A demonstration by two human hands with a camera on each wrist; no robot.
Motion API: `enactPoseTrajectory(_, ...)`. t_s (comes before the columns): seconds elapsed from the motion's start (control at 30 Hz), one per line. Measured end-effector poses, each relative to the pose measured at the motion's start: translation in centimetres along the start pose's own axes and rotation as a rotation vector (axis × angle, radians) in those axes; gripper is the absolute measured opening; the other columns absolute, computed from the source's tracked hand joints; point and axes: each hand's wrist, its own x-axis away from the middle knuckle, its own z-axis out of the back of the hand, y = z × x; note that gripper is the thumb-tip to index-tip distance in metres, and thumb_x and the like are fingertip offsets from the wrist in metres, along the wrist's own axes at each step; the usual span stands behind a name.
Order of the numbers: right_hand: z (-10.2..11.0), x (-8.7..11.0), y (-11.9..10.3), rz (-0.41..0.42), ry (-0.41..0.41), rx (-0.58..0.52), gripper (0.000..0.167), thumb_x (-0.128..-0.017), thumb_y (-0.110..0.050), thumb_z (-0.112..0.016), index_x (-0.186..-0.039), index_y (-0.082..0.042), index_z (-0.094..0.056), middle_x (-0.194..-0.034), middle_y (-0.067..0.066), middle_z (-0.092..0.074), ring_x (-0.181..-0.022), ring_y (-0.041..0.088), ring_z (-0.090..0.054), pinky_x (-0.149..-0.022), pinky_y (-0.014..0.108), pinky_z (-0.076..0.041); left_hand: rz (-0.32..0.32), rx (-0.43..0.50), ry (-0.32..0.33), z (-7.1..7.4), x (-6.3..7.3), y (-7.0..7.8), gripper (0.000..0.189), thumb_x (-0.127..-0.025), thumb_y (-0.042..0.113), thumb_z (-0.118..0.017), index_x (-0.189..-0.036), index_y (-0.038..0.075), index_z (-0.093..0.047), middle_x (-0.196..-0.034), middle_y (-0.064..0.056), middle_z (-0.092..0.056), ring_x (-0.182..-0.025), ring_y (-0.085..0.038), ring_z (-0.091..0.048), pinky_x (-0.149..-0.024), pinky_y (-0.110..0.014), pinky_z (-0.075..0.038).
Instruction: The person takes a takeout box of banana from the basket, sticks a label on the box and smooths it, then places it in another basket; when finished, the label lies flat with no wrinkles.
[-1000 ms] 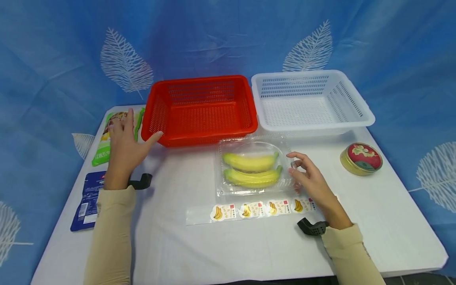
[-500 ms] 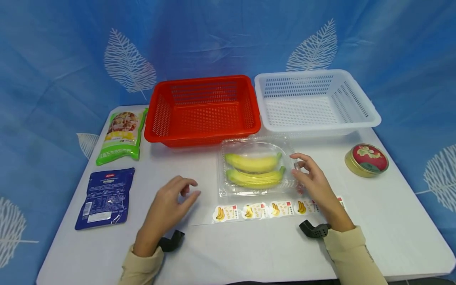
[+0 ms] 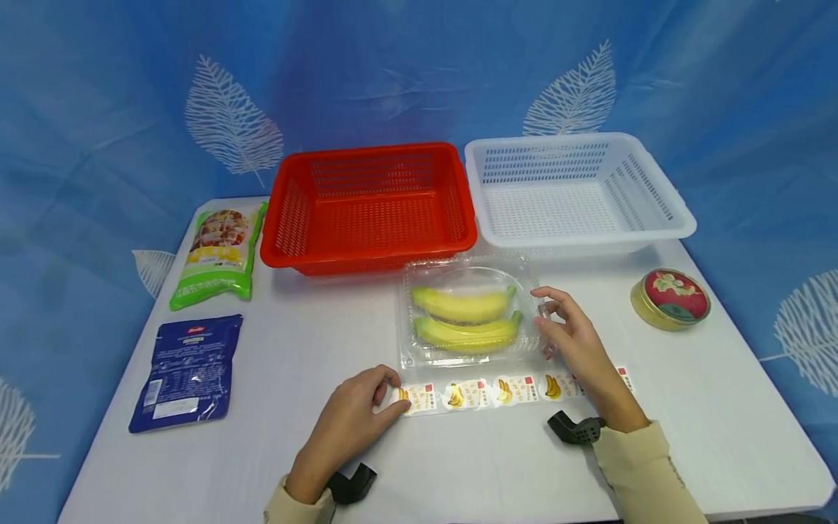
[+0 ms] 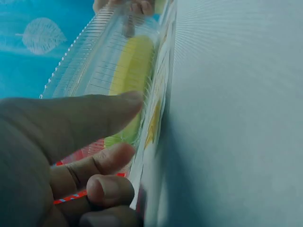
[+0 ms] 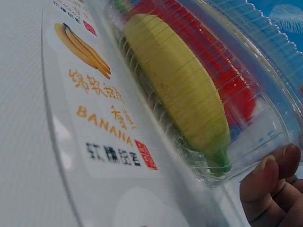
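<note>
A clear plastic clamshell container (image 3: 419, 355) with two yellow bananas (image 3: 466, 332) inside lies mid-table. My right hand (image 3: 576, 342) pinches its right edge; the right wrist view shows the thumb and fingers at the container's corner. In front of it runs a clear strip of banana stickers (image 3: 463, 394), its right part under my right wrist. My left hand (image 3: 356, 415) hovers at or touches the strip's left end, thumb and fingers bent and apart. The left wrist view shows nothing held between that thumb (image 4: 94, 116) and the fingers; contact with the strip is unclear.
Behind the container stand a red basket (image 3: 369, 260) and a white basket (image 3: 589, 236), side by side. A green food bag (image 3: 212, 284) and a blue pouch (image 3: 190, 371) lie at the left. To the right sits a round tin (image 3: 661, 313) with a red lid.
My left hand has come away from beside the green bag and red basket, down and right to the sticker strip's left end. My right hand stays at the container's edge.
</note>
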Motion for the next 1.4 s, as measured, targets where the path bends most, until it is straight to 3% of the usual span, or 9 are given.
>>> enactPoseTrajectory(0.27, -0.04, 0.07, -0.09, 0.005, -0.003, -0.006, 0.038, -0.105, -0.006, -0.054, -0.143, -0.007, -0.048, -0.108, 0.016, -0.041, -0.056, 0.008, -0.049, -0.050, 0.025, -0.048, 0.029, -0.045, -0.034, -0.13, -0.06, 0.00, 0.036, -0.075, 0.034, -0.093, -0.095, 0.022, -0.065, -0.071, 0.009, -0.044, -0.062, -0.003, -0.036, -0.056, -0.023, -0.033)
enactPoseTrajectory(0.53, 0.24, -0.08, -0.14, 0.010, -0.005, 0.024, 0.039, -0.105, -0.005, -0.052, -0.144, -0.007, -0.047, -0.109, 0.016, -0.044, -0.057, 0.009, -0.051, -0.050, 0.027, -0.050, 0.009, -0.048, -0.033, -0.28, -0.40, -0.14, 0.042, -0.075, 0.036, -0.092, -0.105, 0.021, -0.067, -0.072, 0.010, -0.044, -0.062, -0.004, -0.038, -0.058, -0.023, -0.035)
enactPoseTrajectory(1.13, 0.07, -0.18, -0.37, 0.003, -0.022, 0.032, 0.039, -0.105, -0.005, -0.053, -0.144, -0.008, -0.047, -0.108, 0.016, -0.043, -0.059, 0.010, -0.053, -0.052, 0.026, -0.051, -0.015, -0.033, -0.034, -0.14, -0.57, -0.26, 0.035, -0.076, 0.034, -0.092, -0.093, 0.025, -0.064, -0.070, 0.009, -0.045, -0.060, -0.003, -0.036, -0.057, -0.023, -0.033)
enactPoseTrajectory(1.4, 0.00, -0.14, -0.35, -0.003, -0.017, 0.019, 0.039, -0.105, -0.005, -0.054, -0.143, -0.008, -0.047, -0.107, 0.015, -0.043, -0.058, 0.008, -0.053, -0.052, 0.025, -0.050, -0.006, -0.034, -0.042, -0.26, -0.59, -0.33, 0.036, -0.078, 0.035, -0.091, -0.104, 0.021, -0.069, -0.070, 0.009, -0.044, -0.061, -0.004, -0.037, -0.059, -0.024, -0.035)
